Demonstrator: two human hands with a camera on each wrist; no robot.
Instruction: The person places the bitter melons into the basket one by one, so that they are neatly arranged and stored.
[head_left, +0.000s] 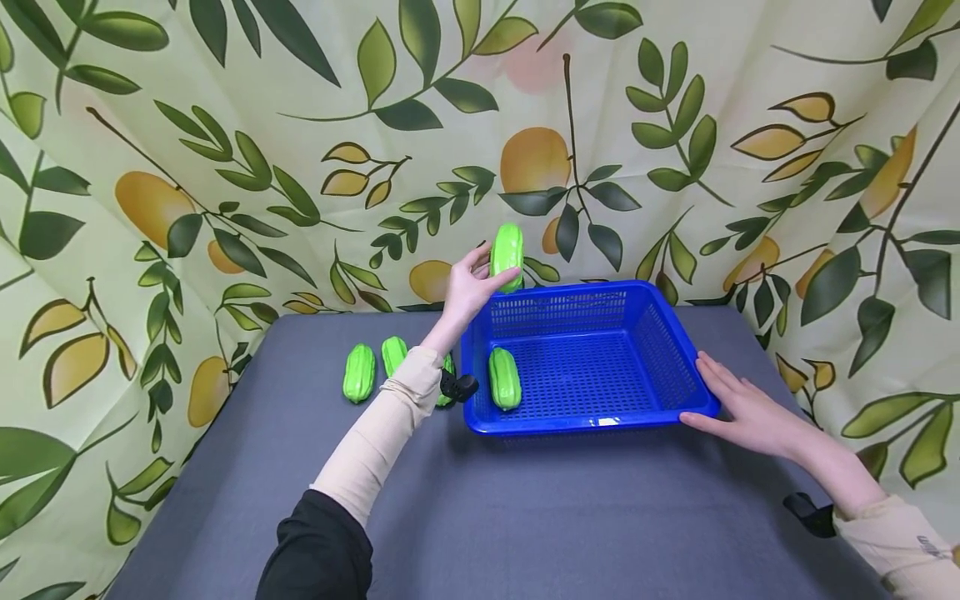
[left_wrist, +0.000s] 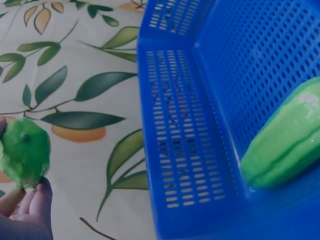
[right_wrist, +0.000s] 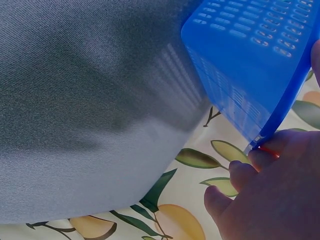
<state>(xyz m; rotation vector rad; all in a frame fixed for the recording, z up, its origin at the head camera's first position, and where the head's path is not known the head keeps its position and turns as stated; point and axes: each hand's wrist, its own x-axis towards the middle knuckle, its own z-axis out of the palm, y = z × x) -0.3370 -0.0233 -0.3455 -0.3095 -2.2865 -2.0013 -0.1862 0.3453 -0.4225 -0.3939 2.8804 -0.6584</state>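
Observation:
My left hand (head_left: 467, 293) holds a bright green, ridged gourd (head_left: 507, 250) upright over the back left corner of a blue plastic basket (head_left: 573, 310). Thumb and fingers grip it from its two sides; its knobbly end (left_wrist: 25, 152) faces the left wrist view. A second green gourd (head_left: 505, 379) lies inside the basket along the left wall. At the basket's right end, my right hand (head_left: 757, 417) rests against the rim with its fingers spread and fairly straight. The right wrist view shows those fingers (right_wrist: 243, 176) beside the basket's corner.
On the grey table (head_left: 315, 500), left of the basket, lie more green gourds (head_left: 359, 372), one partly hidden behind my left forearm. A leaf-and-fruit patterned cloth (head_left: 450, 167) hangs behind the table and along its sides.

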